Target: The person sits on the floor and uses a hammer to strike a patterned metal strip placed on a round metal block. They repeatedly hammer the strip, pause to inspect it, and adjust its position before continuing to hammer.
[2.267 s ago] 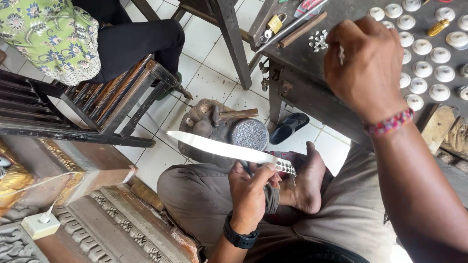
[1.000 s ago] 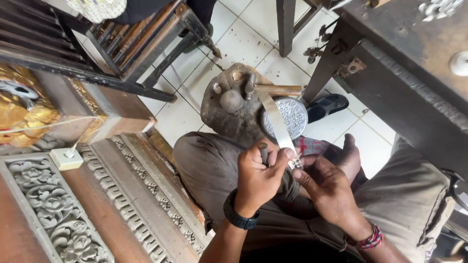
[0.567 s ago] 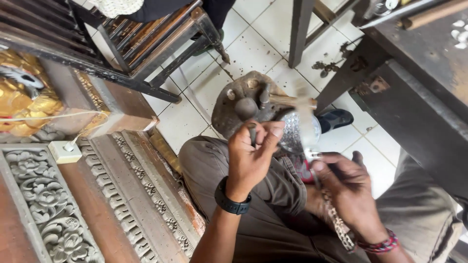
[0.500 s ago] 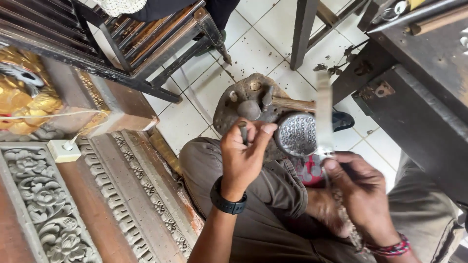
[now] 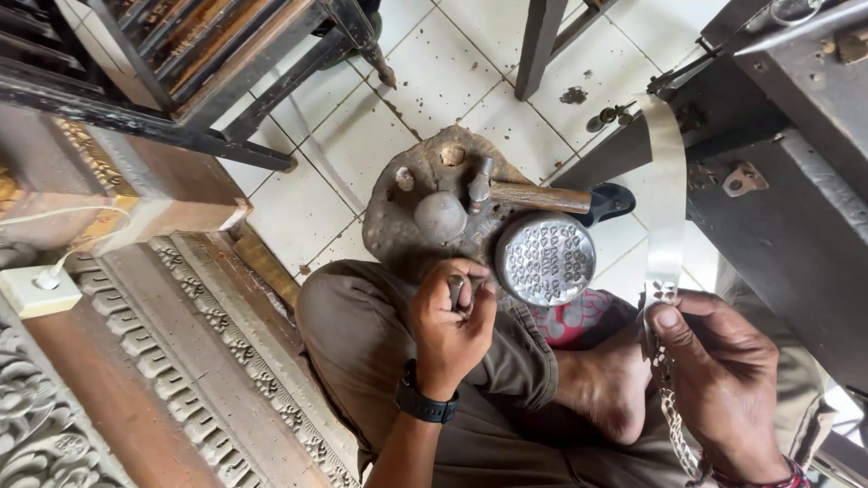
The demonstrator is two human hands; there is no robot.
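My right hand (image 5: 723, 361) pinches a long thin silver metal strip (image 5: 665, 208) that stands upright, its lower end punched full of holes. My left hand (image 5: 449, 316) is closed around a small dark metal punch (image 5: 457, 291), held just in front of a round wooden stump block (image 5: 425, 221). On the block lie a hammer (image 5: 529, 192) with a wooden handle, a round metal ball (image 5: 440, 215) and a round silver disc (image 5: 545, 259) covered with small stamped shapes. I sit cross-legged on the floor, a black watch on my left wrist.
A dark metal workbench (image 5: 796, 154) rises at the right. Carved wooden panels (image 5: 181, 361) lie at the left with a white power socket (image 5: 36, 289). A dark slatted wooden bench (image 5: 208, 63) stands at the top left on white floor tiles (image 5: 362, 126). A black sandal (image 5: 619, 201) lies by the stump.
My hands have parted: the right hand took the strip to the right and turned it upright, while the left hand lowered with the punch toward the block. The view shifted slightly.
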